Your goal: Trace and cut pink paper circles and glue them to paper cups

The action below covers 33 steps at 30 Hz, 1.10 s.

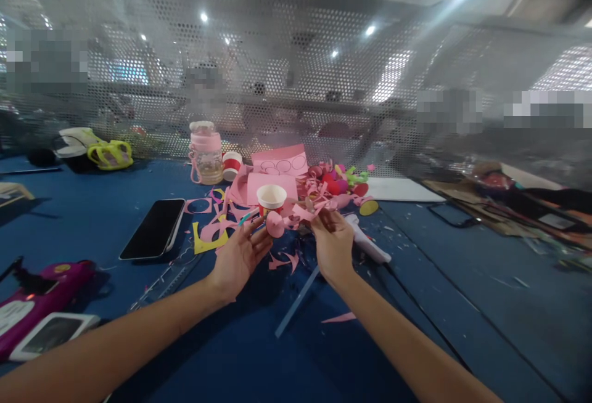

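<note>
My left hand (243, 258) has its fingers curled at the lower left of a small white and red paper cup (271, 196), which it holds upright. A round pink paper piece (275, 224) sits against the front of the cup. My right hand (333, 244) is closed, fingertips pinched on a curled pink paper strip (303, 212) beside the cup. Its fingertips partly hide the strip. Behind both hands lie pink paper sheets (280, 159) with circles drawn on them and a heap of pink curled pieces (319, 181).
A white glue gun (370, 240) lies right of my right hand, and a translucent glue stick (298, 301) in front. Leftward are a black phone (153, 229), yellow paper scrap (208, 243), purple device (46, 292) and pink-lidded bottle (206, 153). A perforated metal screen (287, 82) stands behind.
</note>
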Each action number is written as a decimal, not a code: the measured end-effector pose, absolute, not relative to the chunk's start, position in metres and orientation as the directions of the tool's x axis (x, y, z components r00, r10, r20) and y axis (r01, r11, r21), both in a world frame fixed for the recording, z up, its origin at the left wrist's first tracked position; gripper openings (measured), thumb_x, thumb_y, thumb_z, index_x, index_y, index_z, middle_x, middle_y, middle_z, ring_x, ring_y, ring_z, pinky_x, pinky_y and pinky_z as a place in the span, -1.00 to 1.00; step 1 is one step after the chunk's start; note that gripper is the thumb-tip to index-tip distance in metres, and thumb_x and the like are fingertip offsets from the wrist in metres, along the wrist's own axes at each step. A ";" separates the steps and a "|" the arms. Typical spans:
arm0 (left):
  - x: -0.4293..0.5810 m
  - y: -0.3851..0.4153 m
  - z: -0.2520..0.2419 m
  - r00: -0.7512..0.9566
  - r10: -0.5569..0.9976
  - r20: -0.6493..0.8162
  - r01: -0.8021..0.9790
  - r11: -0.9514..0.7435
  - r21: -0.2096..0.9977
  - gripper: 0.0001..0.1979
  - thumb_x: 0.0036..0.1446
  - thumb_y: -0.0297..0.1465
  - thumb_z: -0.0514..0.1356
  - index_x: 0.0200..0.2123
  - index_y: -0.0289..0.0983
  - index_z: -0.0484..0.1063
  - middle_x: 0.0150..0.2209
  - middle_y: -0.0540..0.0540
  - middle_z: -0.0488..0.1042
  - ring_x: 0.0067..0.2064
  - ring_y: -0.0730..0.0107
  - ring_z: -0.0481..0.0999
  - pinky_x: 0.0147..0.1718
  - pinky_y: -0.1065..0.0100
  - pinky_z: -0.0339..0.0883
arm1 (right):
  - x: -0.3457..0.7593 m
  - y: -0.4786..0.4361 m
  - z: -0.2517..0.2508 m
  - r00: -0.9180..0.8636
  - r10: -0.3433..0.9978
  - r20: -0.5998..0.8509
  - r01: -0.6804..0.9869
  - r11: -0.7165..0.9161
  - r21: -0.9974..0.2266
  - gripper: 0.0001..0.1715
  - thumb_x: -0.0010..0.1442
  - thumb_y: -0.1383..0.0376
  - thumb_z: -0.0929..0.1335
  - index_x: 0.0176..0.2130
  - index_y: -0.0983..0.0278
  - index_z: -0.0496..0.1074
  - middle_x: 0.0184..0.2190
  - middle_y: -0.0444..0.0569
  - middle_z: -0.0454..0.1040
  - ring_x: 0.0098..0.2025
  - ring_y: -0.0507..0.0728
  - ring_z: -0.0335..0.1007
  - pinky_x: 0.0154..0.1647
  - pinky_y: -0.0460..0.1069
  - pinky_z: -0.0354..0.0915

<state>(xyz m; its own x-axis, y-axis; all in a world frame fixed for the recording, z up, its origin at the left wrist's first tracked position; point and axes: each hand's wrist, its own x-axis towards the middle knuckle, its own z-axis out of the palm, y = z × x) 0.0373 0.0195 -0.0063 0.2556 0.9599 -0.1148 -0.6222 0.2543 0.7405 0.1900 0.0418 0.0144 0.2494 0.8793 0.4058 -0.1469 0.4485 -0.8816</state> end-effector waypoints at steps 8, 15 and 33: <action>0.038 0.023 -0.011 0.220 0.973 -0.065 -0.650 0.196 0.734 -0.57 0.23 -0.27 -0.14 0.15 -0.14 0.15 0.17 -0.09 0.26 0.06 0.29 0.42 0.19 0.15 0.07 | 0.189 0.042 0.010 0.262 0.870 0.418 -0.135 0.462 -0.877 -0.80 -0.05 0.18 0.43 -0.37 0.23 0.49 -0.33 -0.04 0.57 -0.21 0.20 0.50 -0.10 0.10 0.39; 0.038 0.025 -0.010 0.190 0.976 -0.103 -0.670 0.205 0.714 -0.58 0.22 -0.31 -0.10 0.12 -0.23 0.22 0.12 -0.17 0.31 -0.02 0.29 0.45 0.12 0.18 0.15 | 0.193 0.048 0.004 0.294 0.869 0.398 -0.204 0.464 -0.862 -0.76 -0.04 0.20 0.44 -0.32 0.27 0.51 -0.28 -0.03 0.57 -0.22 0.17 0.48 -0.19 0.05 0.40; 0.039 0.018 -0.004 0.187 0.975 -0.122 -0.730 0.221 0.646 -0.64 0.25 -0.37 -0.11 -0.10 -0.29 0.45 -0.06 -0.14 0.48 -0.05 0.29 0.46 0.04 0.18 0.23 | 0.190 0.042 0.012 0.270 0.866 0.421 -0.148 0.469 -0.870 -0.82 -0.05 0.21 0.45 -0.42 0.27 0.52 -0.35 -0.07 0.58 -0.22 0.15 0.49 -0.13 0.04 0.38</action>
<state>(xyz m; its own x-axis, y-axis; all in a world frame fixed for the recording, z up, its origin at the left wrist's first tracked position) 0.0390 0.0179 -0.0042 0.1870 0.9747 -0.1224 -0.7302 0.2213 0.6464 0.1901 0.0419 0.0119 0.2699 0.8659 0.4211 -0.1482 0.4695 -0.8704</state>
